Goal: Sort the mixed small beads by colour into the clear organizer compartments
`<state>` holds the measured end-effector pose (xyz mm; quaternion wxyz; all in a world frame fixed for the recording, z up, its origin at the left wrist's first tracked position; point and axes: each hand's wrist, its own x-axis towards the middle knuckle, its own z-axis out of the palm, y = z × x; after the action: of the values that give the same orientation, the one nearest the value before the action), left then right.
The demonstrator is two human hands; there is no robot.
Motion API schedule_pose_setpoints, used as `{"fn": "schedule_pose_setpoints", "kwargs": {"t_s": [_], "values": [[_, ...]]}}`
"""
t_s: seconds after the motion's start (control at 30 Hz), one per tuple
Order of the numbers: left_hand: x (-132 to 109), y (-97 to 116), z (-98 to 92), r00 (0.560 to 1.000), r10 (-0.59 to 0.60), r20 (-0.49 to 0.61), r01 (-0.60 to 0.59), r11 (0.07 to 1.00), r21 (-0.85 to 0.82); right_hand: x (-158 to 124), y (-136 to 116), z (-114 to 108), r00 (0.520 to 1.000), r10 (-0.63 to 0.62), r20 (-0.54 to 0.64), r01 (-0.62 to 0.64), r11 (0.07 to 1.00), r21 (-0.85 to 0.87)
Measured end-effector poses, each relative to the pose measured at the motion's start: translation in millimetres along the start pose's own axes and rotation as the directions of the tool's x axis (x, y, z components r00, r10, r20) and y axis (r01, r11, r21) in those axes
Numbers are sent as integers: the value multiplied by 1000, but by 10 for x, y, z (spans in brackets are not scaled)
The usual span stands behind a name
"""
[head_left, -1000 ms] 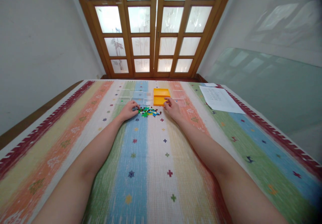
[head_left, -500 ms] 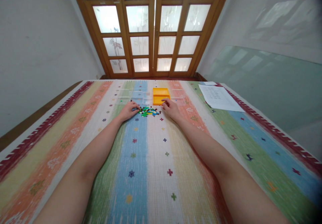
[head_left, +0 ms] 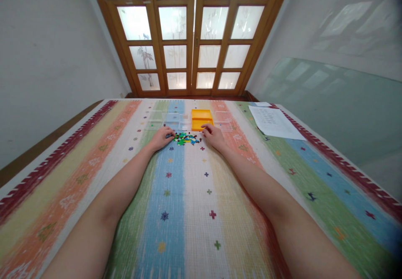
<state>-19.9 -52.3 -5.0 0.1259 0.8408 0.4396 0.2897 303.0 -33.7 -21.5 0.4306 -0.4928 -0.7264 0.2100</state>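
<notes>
A heap of small colourful pieces (head_left: pixel 185 139), mostly green, blue, white and dark, lies on the striped tablecloth between my hands. At its left edge rests my left hand (head_left: pixel 162 138), its fingers loosely bent and apart, tips touching the outermost pieces. My right hand (head_left: pixel 213 136) lies at the right side of the heap, open, with the index finger raised in front of an open yellow box (head_left: pixel 202 114). I make out nothing held in either hand; the undersides of the fingers are hidden.
Clear plastic trays (head_left: pixel 171 121) stand left of the yellow box, with a green piece in one. Another clear tray (head_left: pixel 224 122) is to its right. Printed paper sheets (head_left: pixel 273 122) lie at the table's far right. Beyond the table are glazed wooden doors (head_left: pixel 194 40).
The view has shifted very slightly. Both hands stay at the two sides of the heap, with no clear movement of the pieces.
</notes>
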Motion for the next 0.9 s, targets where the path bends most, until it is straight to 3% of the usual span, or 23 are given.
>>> {"fn": "schedule_pose_setpoints", "kwargs": {"t_s": [0.63,0.73,0.9], "values": [[-3,82,17,999,-33,-14,32,999,-19,-17,-68,-18,1000,-6,25,7,1000,-8],[7,10,74,985,-143,-97,131,984,-124,-14,-63,-15,1000,-4,24,4,1000,-16],[56,-166,150,898,-381,-222,259,863,-434,-8,-37,-4,1000,-6,24,6,1000,-20]]}}
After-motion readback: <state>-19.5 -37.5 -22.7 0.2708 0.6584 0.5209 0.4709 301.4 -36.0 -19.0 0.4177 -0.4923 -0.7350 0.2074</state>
